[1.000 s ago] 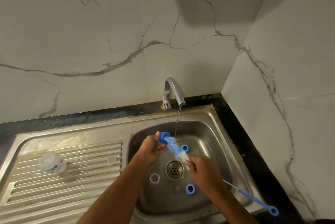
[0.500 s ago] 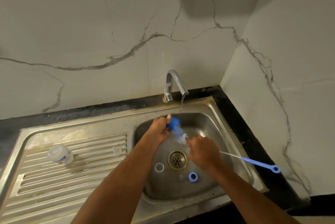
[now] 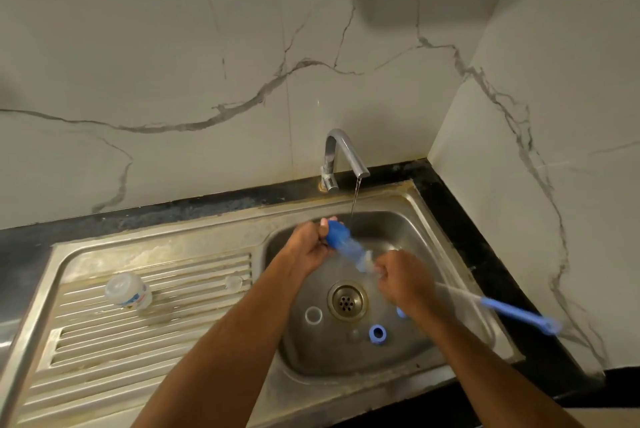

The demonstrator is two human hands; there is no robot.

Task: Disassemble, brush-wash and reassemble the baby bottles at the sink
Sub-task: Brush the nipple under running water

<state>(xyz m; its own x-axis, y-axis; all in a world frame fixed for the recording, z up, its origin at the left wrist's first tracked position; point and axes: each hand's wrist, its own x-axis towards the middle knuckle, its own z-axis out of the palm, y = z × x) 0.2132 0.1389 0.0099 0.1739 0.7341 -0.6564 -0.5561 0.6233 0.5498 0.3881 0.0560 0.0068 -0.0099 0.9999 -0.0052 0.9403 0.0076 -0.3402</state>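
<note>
Over the sink basin [image 3: 408, 230] my left hand [image 3: 308, 247] grips the blue base end of a clear baby bottle [image 3: 341, 242], held tilted beside the thin water stream. My right hand [image 3: 401, 278] is closed on the bottle brush at the bottle's mouth; its wire and blue handle [image 3: 512, 311] stick out to the right, blurred. In the basin lie a white ring [image 3: 313, 315], a blue ring [image 3: 377, 334] and a second blue piece [image 3: 400, 312], half hidden under my right wrist.
The tap [image 3: 341, 157] runs a thin stream into the basin near the drain [image 3: 347, 301]. A second clear bottle [image 3: 130, 292] lies on the ribbed drainboard, with a small clear piece [image 3: 232, 282] nearby. Marble walls close in behind and on the right.
Both hands have lifted the bottle toward the tap's stream. The brush handle has swung up and to the right and now looks blurred.
</note>
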